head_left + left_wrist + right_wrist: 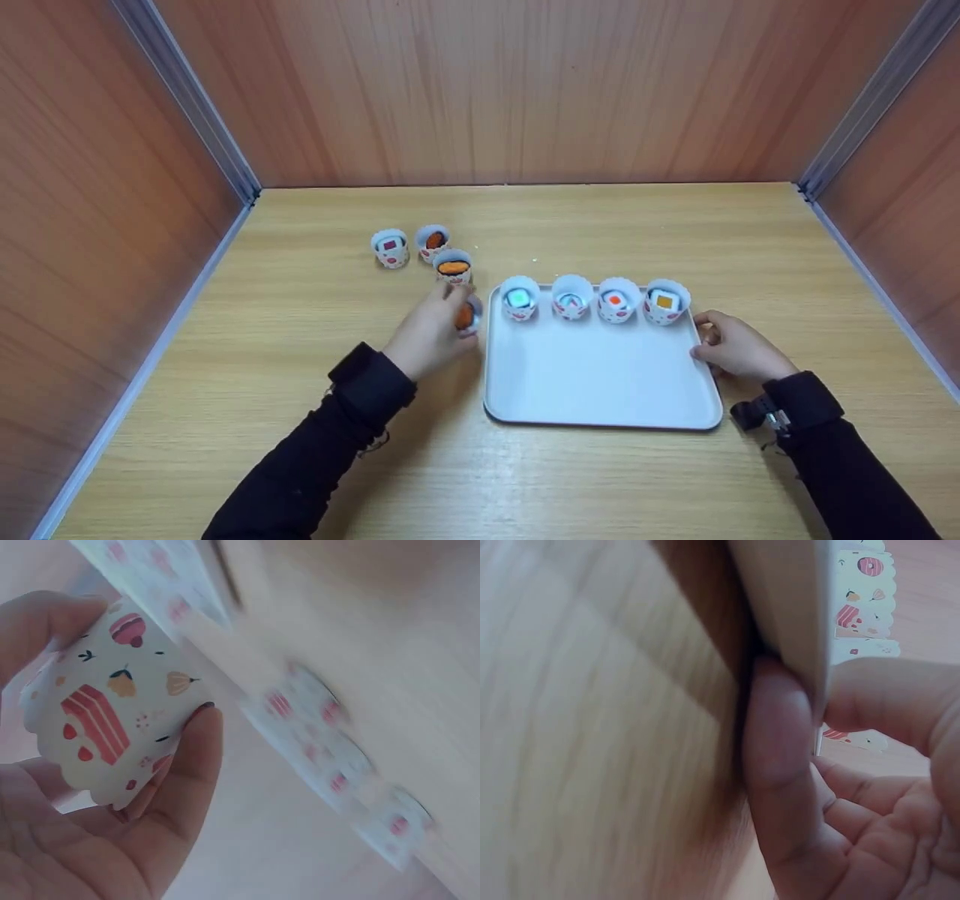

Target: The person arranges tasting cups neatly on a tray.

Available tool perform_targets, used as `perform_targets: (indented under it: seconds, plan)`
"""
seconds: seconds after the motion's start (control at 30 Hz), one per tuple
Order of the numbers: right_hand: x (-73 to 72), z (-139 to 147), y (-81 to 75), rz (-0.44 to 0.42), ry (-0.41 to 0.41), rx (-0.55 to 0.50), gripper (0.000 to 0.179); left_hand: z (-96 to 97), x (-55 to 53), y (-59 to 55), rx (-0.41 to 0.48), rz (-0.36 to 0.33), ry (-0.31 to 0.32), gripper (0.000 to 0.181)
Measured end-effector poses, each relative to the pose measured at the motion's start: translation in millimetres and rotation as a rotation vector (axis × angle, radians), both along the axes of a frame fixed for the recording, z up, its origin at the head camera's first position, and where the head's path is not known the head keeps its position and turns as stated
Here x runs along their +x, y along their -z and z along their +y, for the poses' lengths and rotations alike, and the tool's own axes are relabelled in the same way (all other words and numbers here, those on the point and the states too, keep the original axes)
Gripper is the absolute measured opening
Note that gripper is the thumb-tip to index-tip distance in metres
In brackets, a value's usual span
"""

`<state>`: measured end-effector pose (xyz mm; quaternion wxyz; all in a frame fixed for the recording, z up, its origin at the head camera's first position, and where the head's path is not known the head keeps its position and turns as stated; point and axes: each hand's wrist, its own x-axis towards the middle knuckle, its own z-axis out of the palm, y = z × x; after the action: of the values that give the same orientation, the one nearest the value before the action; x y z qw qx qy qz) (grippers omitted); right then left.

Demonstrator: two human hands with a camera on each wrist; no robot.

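Observation:
My left hand [433, 330] grips a paper baking cup [112, 705] printed with cakes and sweets, just left of the white tray [600, 379]. Something orange-brown shows inside that cup in the head view. Along the tray's back edge stand several like cups, holding a green piece [518, 298], a piece too small to make out, a red-orange-centred piece [616, 301] and a yellow-brown-centred square [664, 301]. My right hand [739, 349] pinches the tray's right rim; in the right wrist view one finger lies under the edge [784, 615] and the thumb on top.
Three more cups stand on the wooden table left of the tray: one with a purple-centred square [390, 249], one with a dark orange piece [433, 243], one with an orange piece [453, 267] close to my left fingers. Wood-look panels [525, 90] enclose the back and sides.

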<state>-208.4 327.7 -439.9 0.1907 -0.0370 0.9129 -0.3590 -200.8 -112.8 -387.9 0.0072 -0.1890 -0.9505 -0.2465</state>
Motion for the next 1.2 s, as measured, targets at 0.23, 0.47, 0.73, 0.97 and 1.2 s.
perform_targets:
  seconds: [0.23,0.47,0.73,0.97,1.2]
  plan:
    - [-0.3,1,1.2,0.0,0.007,-0.012,0.062,29.3,17.1,12.8,-0.028,-0.039,0.138,0.069]
    - [-0.4,1,0.4,-0.011,0.008,-0.019,0.063,47.8,22.1,22.3,-0.067,-0.197,0.174,0.077]
    - [0.1,1,0.8,-0.019,0.012,-0.019,0.063,57.0,23.9,33.3,-0.118,-0.216,0.223,0.071]
    - [-0.5,0,0.6,-0.02,0.01,-0.01,0.064,58.3,25.2,36.3,-0.138,-0.211,0.222,0.066]
    - [-0.1,1,1.2,-0.005,0.002,-0.007,0.062,58.2,25.9,38.5,-0.141,-0.165,0.24,0.065]
